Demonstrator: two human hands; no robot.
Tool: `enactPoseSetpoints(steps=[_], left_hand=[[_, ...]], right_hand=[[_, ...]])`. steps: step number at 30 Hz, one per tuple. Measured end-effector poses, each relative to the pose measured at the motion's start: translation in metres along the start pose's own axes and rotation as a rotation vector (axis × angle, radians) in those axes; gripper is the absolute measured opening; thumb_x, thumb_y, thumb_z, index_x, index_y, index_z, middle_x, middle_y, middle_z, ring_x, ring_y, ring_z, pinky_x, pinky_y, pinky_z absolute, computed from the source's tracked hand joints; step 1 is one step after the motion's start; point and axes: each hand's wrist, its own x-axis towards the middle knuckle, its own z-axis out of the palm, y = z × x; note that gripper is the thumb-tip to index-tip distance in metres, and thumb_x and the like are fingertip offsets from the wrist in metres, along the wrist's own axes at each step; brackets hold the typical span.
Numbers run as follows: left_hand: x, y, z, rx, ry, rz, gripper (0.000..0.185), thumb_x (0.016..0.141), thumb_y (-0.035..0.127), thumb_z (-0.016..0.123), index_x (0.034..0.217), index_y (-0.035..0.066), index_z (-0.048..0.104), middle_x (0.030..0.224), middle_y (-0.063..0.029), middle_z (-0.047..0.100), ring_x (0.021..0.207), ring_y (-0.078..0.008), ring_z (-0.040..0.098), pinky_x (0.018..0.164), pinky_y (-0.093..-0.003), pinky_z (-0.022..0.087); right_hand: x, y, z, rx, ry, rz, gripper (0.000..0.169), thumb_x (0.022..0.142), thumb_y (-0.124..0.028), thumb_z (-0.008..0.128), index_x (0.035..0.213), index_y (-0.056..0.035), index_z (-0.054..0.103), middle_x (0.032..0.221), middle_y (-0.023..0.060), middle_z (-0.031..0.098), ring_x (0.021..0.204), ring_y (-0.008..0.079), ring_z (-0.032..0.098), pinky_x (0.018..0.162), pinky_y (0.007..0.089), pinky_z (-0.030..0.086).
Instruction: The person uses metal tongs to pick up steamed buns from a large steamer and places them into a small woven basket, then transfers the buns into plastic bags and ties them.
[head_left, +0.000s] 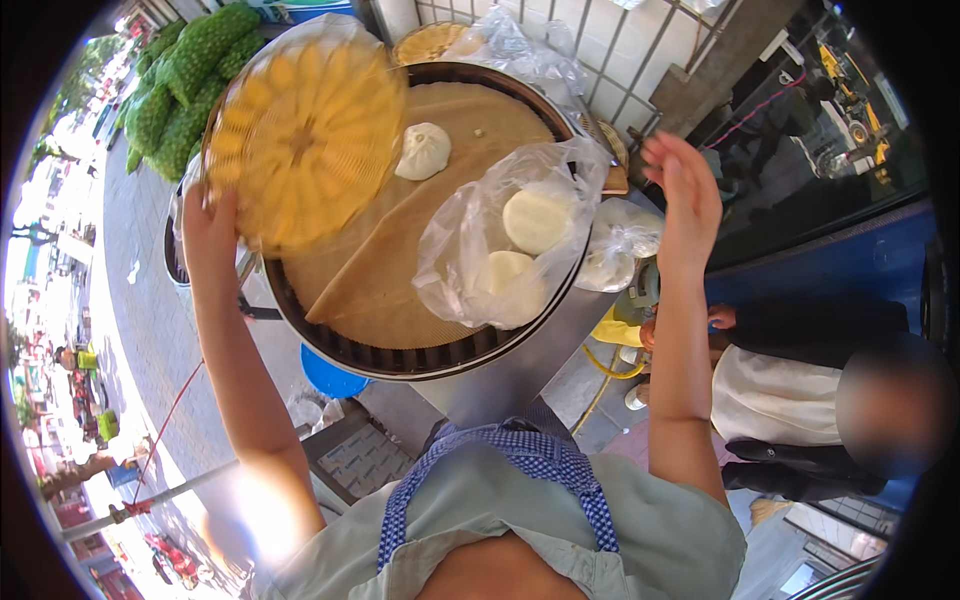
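My left hand (211, 225) grips the rim of a round yellow woven basket tray (307, 142), blurred by motion, over the left part of a large round steamer (450, 364). A brown cloth liner (375, 292), partly folded, covers the steamer's inside. One pleated steamed bun (423, 151) sits on the cloth beside the tray. At the steamer's right, a clear plastic bag (457, 255) contains round white buns (536, 219). My right hand (682, 180) is raised to the right of the steamer, fingers slightly bent and holding nothing visible.
Another tied clear bag (622, 240) lies right of the steamer. Behind it are crumpled plastic bags (525, 52), a second woven basket (429, 42) and a tiled wall (622, 67). Green net sacks (187, 82) stand at the upper left. A person (780, 390) is at the right.
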Motion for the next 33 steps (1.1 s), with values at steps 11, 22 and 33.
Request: enactPoseSetpoints(steps=[11,22,33], left_hand=[[0.033,0.083,0.214,-0.006,-0.682,0.253,0.064,0.080,0.029,0.065,0.133,0.011,0.036,0.128,-0.0169,0.043,0.119,-0.0248,0.042,0.098,-0.0363,0.035],[0.039,-0.021,0.197,0.437,-0.684,0.156,0.069,0.062,0.020,0.072,0.125,0.013,0.046,0.117,-0.0151,0.052,0.108,-0.0305,0.052,0.090,-0.0372,0.044],[-0.071,-0.112,-0.009,-1.438,-0.076,0.075,0.062,0.082,0.024,0.066,0.132,0.011,0.032,0.124,-0.0084,0.046,0.116,-0.0242,0.047,0.091,-0.0471,0.044]], right_hand=[[0.115,0.081,-0.048,0.400,-0.072,0.454,0.029,0.087,-0.006,0.049,0.116,0.0000,0.049,0.110,0.0091,0.059,0.097,0.0204,0.060,0.080,0.0300,0.050],[0.144,0.283,-0.097,-0.038,-0.068,0.633,0.050,0.080,-0.032,0.066,0.112,0.0049,0.053,0.108,0.0141,0.058,0.093,0.0242,0.057,0.080,0.0356,0.046],[0.037,0.201,0.050,-0.299,-0.507,-0.104,0.044,0.089,-0.023,0.054,0.123,0.0026,0.044,0.118,0.0182,0.052,0.101,0.0270,0.055,0.085,0.0381,0.047]])
